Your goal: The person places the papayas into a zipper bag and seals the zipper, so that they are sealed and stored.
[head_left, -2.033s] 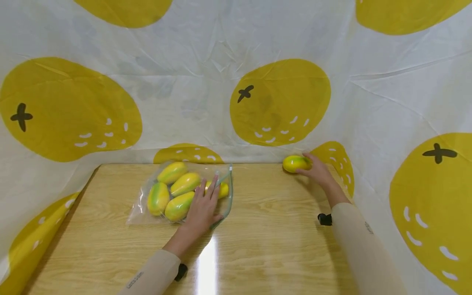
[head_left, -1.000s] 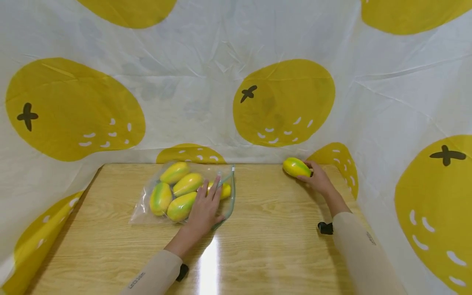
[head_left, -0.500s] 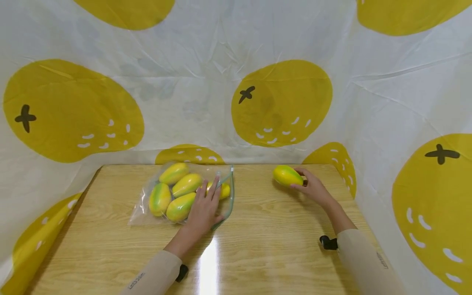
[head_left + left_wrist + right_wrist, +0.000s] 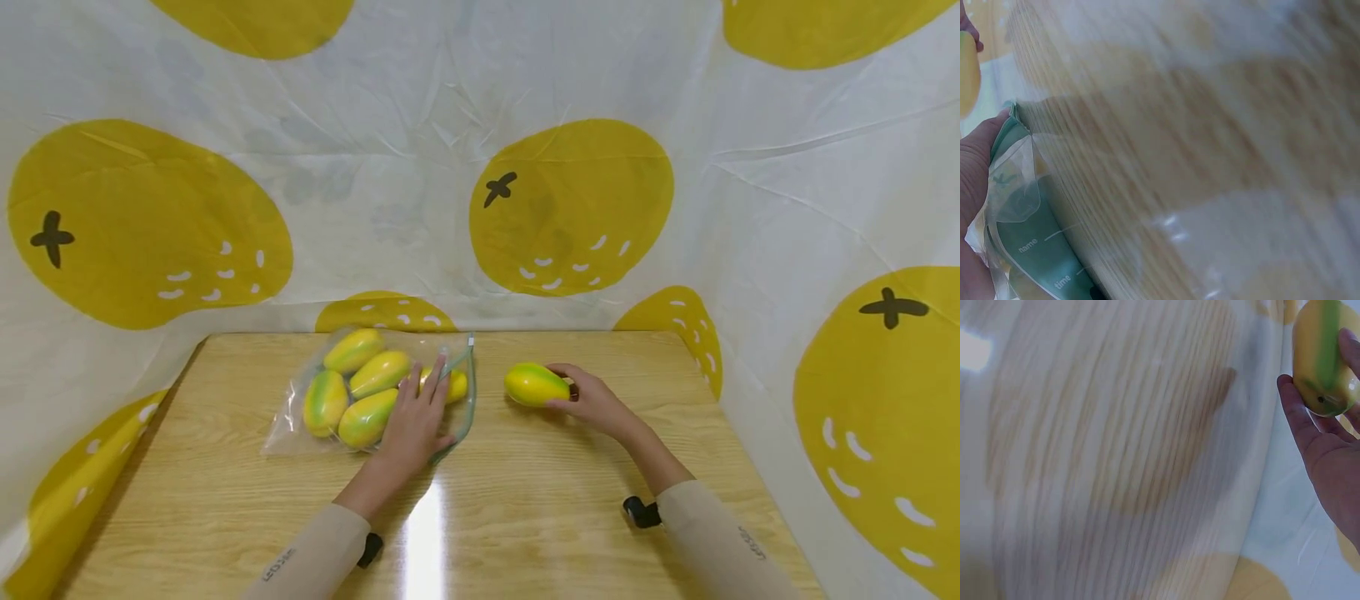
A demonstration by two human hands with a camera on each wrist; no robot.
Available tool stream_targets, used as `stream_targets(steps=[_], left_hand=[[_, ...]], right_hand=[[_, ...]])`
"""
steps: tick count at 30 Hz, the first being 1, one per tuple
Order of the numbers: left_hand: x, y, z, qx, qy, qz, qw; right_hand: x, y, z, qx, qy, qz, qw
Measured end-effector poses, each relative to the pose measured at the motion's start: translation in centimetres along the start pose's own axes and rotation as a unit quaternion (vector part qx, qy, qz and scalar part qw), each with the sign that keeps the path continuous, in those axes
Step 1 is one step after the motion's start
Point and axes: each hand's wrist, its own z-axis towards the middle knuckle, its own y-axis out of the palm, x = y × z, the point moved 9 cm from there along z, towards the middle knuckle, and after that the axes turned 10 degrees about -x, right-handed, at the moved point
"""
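Note:
A glossy yellow-and-green papaya (image 4: pixel 536 385) is held at its right end by the fingertips and thumb of my right hand (image 4: pixel 596 404), just right of the bag. In the right wrist view the papaya (image 4: pixel 1319 359) shows a green stripe and a dark dot at one end. My left hand (image 4: pixel 411 425) lies with spread, straight fingers across the mouth of a clear zip bag (image 4: pixel 285 437). Inside the bag are several similar papayas (image 4: pixel 326 404), one partly hidden under the fingers. In the left wrist view the thumb touches the bag's green edge (image 4: pixel 1013 134), keeping it raised.
All of this is on a light wooden table (image 4: pixel 540 517) with a bright reflection near the front. A white cloth (image 4: pixel 390 217) printed with large yellow fruits rises behind and at both sides.
My right hand has brought the papaya from the back right of the table leftward and nearer, towards the bag. The left hand and the bag stay in place.

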Motion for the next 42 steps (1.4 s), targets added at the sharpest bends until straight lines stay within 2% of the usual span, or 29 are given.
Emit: stream_targets(steps=[5, 10, 16, 24, 32, 38, 42], left_hand=[[-0.2, 0.0, 0.0, -0.004, -0.001, -0.007, 1.0], [-0.1, 0.1, 0.1, -0.005, -0.001, 0.008, 0.9999], [0.0, 0.3, 0.2, -0.014, 0.0, 0.002, 0.9999], [0.0, 0.6, 0.1, -0.03, -0.003, -0.002, 0.9996], [0.1, 0.6, 0.2, -0.032, 0.002, -0.014, 0.9994], [0.0, 0.5, 0.1, -0.029, 0.005, -0.023, 0.9993], [0.1, 0.3, 0.0, -0.019, 0.013, -0.019, 0.9996]], right_hand=[[-1.4, 1.9, 1.8, -0.025, -0.002, -0.006, 0.9997], [-2.9, 3.3, 3.2, -0.046, -0.009, -0.018, 0.9988], [-3.8, 4.8, 4.5, -0.06, -0.01, -0.034, 0.9975], [-4.4, 5.0, 5.8, -0.042, -0.006, -0.045, 0.9981], [-6.4, 6.5, 6.8, -0.078, -0.054, -0.063, 0.9935], [-6.8, 6.8, 7.5, -0.077, -0.036, -0.075, 0.9936], [-7.1, 7.1, 8.2, -0.083, -0.037, -0.063, 0.9939]])
